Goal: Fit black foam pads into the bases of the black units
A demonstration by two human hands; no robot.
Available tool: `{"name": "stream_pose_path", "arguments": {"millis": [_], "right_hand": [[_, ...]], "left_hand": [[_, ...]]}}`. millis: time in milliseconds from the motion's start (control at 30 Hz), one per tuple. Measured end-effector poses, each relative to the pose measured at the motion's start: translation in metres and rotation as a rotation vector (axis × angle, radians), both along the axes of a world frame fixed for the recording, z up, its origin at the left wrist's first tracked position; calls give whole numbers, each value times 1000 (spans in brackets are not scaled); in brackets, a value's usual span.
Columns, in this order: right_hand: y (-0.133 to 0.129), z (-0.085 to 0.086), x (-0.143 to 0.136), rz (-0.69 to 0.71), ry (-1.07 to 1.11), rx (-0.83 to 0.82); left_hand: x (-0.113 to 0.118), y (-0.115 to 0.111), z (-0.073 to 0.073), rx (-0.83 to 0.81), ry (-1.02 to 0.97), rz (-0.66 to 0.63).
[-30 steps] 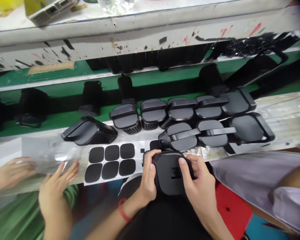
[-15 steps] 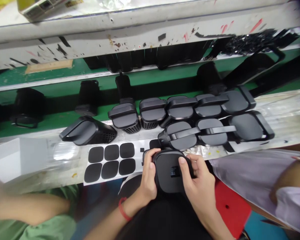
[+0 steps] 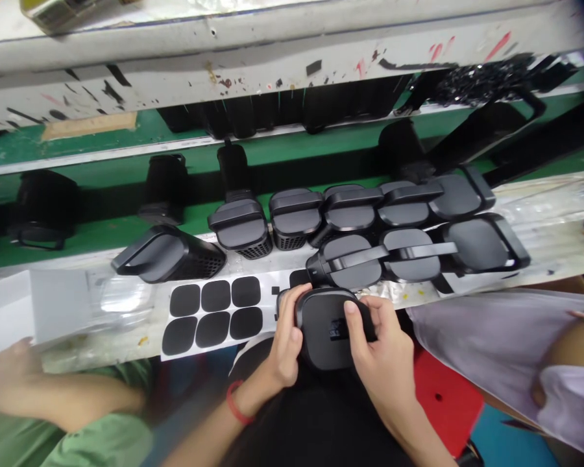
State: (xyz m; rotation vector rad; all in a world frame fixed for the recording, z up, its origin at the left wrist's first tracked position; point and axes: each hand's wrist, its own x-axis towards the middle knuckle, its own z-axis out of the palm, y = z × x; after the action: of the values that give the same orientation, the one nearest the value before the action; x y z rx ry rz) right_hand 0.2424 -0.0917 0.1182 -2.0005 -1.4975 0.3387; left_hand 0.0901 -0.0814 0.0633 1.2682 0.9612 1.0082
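In front of my body I hold a black housing with a flat, rounded-square end turned up. A small dark rectangle with faint marks shows on that face. My left hand wraps its left side, fingers along the edge. My right hand grips the right side, thumb pressed on the face beside the small rectangle and fingers curled at the edge. Just left of my hands lies a white sheet with several black rounded-square stickers. Beyond my hands, similar black housings with handles stand in two rows.
One housing leans apart at the left. Behind runs a green belt carrying more black housings, under a stained white shelf. At left, a co-worker's hand is by a white box; another person's pale clothing is at right.
My hands and the housing have barely shifted; the grip is the same. The co-worker's hand at left has come to the white box. The whole view has moved slightly.
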Motion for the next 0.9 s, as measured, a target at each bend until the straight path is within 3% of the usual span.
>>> {"name": "stream_pose_path", "arguments": {"millis": [100, 200, 467, 633, 800, 900], "right_hand": [[3, 2, -1, 16, -63, 14], [4, 4, -3, 32, -107, 34], [3, 3, -5, 43, -168, 45], [3, 4, -5, 36, -194, 60], [5, 4, -5, 32, -184, 58], [6, 2, -6, 30, -174, 57]], "left_hand": [[-10, 3, -1, 48, 3, -142], [-14, 6, 1, 47, 3, -203], [-12, 6, 3, 77, 21, -190], [-12, 4, 3, -24, 17, -198], [-11, 4, 3, -58, -20, -121], [-12, 7, 5, -7, -9, -181]]}}
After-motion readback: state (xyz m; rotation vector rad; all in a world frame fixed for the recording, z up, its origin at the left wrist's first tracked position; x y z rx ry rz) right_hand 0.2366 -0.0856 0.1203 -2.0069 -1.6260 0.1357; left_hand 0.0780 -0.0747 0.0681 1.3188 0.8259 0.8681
